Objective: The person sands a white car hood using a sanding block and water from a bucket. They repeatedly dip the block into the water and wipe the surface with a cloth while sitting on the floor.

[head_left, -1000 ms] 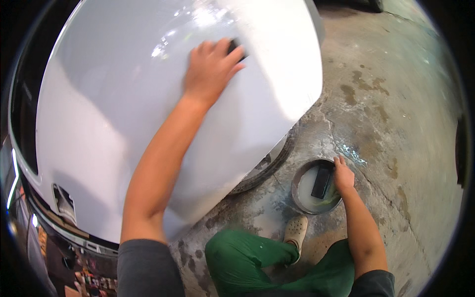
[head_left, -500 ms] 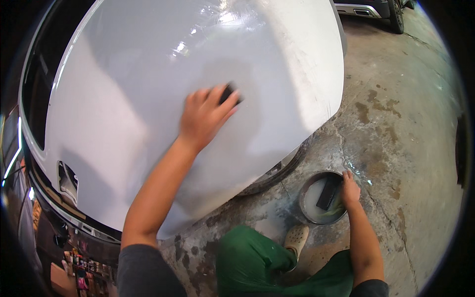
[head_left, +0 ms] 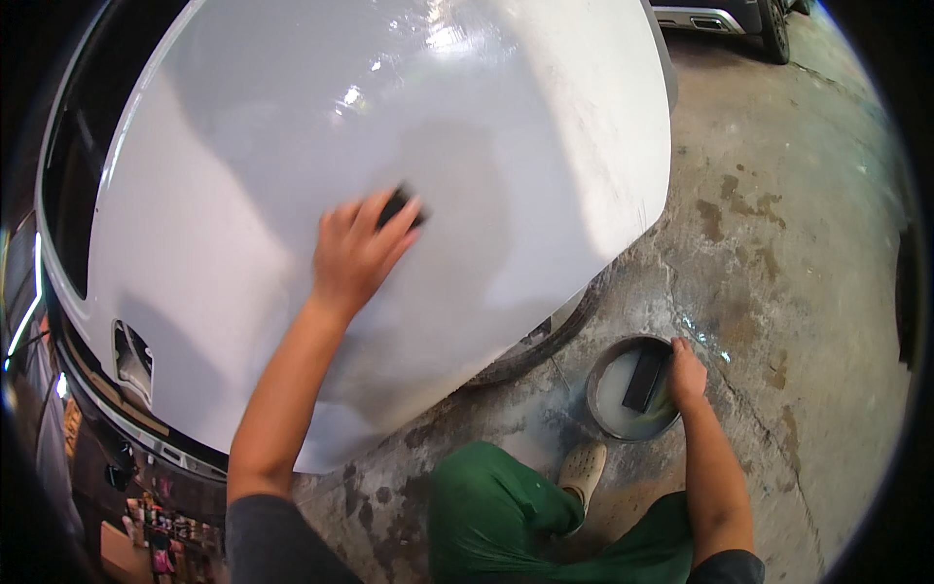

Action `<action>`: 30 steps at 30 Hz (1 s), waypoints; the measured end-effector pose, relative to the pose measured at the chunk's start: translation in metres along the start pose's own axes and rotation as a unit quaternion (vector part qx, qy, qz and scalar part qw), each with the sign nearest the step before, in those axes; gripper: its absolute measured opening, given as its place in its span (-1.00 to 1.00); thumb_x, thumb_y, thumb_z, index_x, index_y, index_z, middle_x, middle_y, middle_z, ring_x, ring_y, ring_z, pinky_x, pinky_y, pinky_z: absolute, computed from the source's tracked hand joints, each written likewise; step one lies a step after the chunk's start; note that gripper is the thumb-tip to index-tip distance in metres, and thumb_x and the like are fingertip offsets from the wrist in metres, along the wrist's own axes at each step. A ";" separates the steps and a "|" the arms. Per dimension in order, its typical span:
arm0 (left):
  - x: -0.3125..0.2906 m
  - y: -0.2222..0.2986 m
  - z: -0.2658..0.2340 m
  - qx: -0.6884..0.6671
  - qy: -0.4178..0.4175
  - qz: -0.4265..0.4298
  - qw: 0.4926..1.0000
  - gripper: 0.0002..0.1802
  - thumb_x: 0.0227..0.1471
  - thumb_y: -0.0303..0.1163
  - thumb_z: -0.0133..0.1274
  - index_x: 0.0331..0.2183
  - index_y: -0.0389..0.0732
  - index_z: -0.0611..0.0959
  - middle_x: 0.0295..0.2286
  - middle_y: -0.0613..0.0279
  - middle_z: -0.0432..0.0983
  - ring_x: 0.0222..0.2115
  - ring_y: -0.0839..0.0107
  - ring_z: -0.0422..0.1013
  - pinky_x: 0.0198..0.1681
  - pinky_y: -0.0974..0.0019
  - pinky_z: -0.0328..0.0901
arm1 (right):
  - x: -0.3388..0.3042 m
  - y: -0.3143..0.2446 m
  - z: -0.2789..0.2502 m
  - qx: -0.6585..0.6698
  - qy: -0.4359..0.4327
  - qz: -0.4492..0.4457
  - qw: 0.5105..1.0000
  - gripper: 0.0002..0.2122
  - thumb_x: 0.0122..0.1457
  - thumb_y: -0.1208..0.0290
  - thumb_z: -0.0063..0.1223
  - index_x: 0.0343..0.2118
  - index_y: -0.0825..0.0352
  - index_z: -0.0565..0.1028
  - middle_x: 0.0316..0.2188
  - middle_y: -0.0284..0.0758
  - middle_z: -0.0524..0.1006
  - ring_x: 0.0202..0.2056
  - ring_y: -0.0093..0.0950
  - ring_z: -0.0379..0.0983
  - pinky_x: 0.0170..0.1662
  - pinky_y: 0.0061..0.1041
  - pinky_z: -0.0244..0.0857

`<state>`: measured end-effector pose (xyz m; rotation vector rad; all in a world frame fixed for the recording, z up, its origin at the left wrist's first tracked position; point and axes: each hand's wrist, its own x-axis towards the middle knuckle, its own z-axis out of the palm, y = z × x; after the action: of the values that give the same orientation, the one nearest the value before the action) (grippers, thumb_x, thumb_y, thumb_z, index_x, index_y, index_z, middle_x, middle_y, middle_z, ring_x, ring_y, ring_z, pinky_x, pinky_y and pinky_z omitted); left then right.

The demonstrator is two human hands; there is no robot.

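My left hand (head_left: 352, 255) is closed around a small black sanding block (head_left: 397, 210) and presses it to a car body panel (head_left: 545, 224). The panel is white with a wide, wet-looking grey patch, and the block lies on that grey. Low at the right, my right hand (head_left: 689, 375) grips the rim of a round dark bucket (head_left: 593, 411); its fingertips are partly hidden at the edge. Cloudy water fills the bucket's bottom. A longer black block (head_left: 642, 380) leans inside it.
A tyre (head_left: 550, 346) shows under the panel's lower edge. At left is an opening (head_left: 134, 362) in the bodywork. Another vehicle (head_left: 720, 19) stands at the far right. The concrete floor (head_left: 720, 282) has damp stains and a crack. My shod foot (head_left: 582, 469) is near the bucket.
My left hand has slid the sanding block leftward and a little nearer to me across the grey patch. My right hand stays at the bucket's rim.
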<state>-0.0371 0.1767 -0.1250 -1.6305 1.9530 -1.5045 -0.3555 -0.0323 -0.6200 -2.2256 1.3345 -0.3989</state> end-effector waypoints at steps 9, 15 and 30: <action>-0.105 -0.022 -0.030 0.023 -0.022 -0.007 0.999 -0.42 -0.06 -0.20 0.40 0.06 0.16 0.67 0.12 0.31 0.47 -0.07 0.22 0.35 -0.02 0.11 0.27 | 0.000 0.007 -0.004 0.000 -0.026 0.015 1.000 -0.62 0.29 0.51 -0.15 0.15 0.19 0.45 0.27 -0.30 0.44 0.02 -0.12 0.58 0.05 -0.12 0.48; -0.037 -0.024 -0.021 0.019 -0.022 0.008 1.000 -0.45 -0.03 -0.18 0.38 0.05 0.13 0.66 0.07 0.27 0.47 -0.08 0.20 0.36 -0.03 0.10 0.27 | -0.001 -0.001 0.000 -0.008 -0.004 0.011 1.000 -0.65 0.30 0.51 -0.15 0.12 0.19 0.46 0.15 -0.22 0.53 -0.05 -0.06 0.60 -0.02 -0.09 0.48; -0.087 -0.038 -0.043 0.013 -0.045 0.010 0.999 -0.46 -0.06 -0.17 0.39 0.02 0.18 0.67 0.08 0.40 0.47 -0.06 0.28 0.33 -0.04 0.13 0.25 | -0.001 -0.007 -0.003 -0.019 -0.036 0.023 0.999 -0.75 0.34 0.44 -0.11 0.04 0.21 0.47 -0.03 -0.18 0.62 -0.11 -0.04 0.61 -0.11 -0.05 0.47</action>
<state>-0.0093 0.2769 -0.1133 -1.6332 1.8896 -1.4163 -0.3528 -0.0295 -0.6134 -2.2144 1.3647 -0.2765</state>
